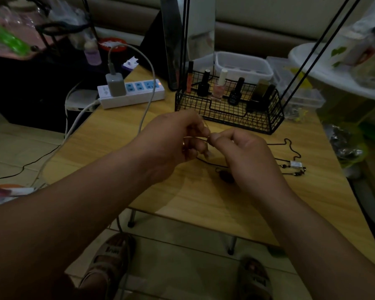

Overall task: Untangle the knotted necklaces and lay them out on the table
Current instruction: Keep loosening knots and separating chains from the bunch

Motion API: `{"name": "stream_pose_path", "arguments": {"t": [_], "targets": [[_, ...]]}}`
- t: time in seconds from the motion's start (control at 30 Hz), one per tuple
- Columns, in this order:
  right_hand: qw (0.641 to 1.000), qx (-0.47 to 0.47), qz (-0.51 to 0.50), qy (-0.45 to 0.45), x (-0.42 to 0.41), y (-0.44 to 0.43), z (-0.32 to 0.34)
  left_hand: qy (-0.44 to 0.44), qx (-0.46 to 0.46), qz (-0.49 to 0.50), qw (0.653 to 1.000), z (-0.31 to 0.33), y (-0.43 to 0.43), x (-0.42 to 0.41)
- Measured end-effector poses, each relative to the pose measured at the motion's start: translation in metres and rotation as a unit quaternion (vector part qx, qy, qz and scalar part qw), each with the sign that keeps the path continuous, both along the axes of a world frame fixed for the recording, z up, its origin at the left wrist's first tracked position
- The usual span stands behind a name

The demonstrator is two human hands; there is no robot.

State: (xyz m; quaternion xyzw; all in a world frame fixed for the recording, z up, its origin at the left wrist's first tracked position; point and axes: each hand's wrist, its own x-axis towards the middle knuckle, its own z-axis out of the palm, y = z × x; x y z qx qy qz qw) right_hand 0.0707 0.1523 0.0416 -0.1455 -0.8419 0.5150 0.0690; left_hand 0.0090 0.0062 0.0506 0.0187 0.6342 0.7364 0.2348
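Head view: over the table [204, 202], the left hand [173, 144] and right hand [247, 154] are held close together, fingertips nearly touching. A black necklace [296, 165] is laid on the table, trailing off to the right of the right hand. A thin chain [196, 137] is pinched by both hands and runs left to right between them, so the knot is likely equally near both.

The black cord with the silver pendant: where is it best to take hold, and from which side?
Likely at the silver pendant, pinched from above: it is the one solid, blocky part and lies flat on the table, to the right of the right hand. The cord is thin, loops flat against the wood, and is harder to pinch.
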Motion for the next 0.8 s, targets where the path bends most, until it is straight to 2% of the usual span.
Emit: {"name": "stream_pose_path", "arguments": {"t": [0.07, 0.17, 0.27, 0.37, 0.53, 0.7, 0.8], "targets": [[0.999, -0.022, 0.024, 0.008, 0.0, 0.001, 0.001, -0.013, 0.012, -0.017, 1.0, 0.002, -0.002, 0.0], [0.998, -0.031, 0.062, 0.011, 0.0, 0.0, 0.001, 0.055, -0.038, -0.051, 0.996, 0.002, -0.007, -0.001], [0.997, -0.05, 0.053, 0.005, -0.002, 0.0, -0.001, 0.106, -0.088, -0.069, 0.988, 0.004, -0.011, 0.0], [0.998, -0.055, 0.011, 0.0, -0.002, 0.0, -0.002, 0.089, -0.12, -0.06, 0.987, 0.004, -0.012, 0.002], [1.0, -0.01, 0.009, 0.003, 0.001, -0.008, -0.007, 0.06, -0.17, -0.038, 0.983, -0.005, -0.004, 0.008], [0.999, 0.034, 0.012, 0.031, 0.002, -0.008, -0.007, 0.096, -0.215, -0.012, 0.972, -0.015, 0.002, 0.007], [1.0, 0.001, 0.01, 0.016, 0.003, -0.004, -0.008, 0.102, -0.199, -0.014, 0.975, -0.02, 0.001, 0.007]]}}
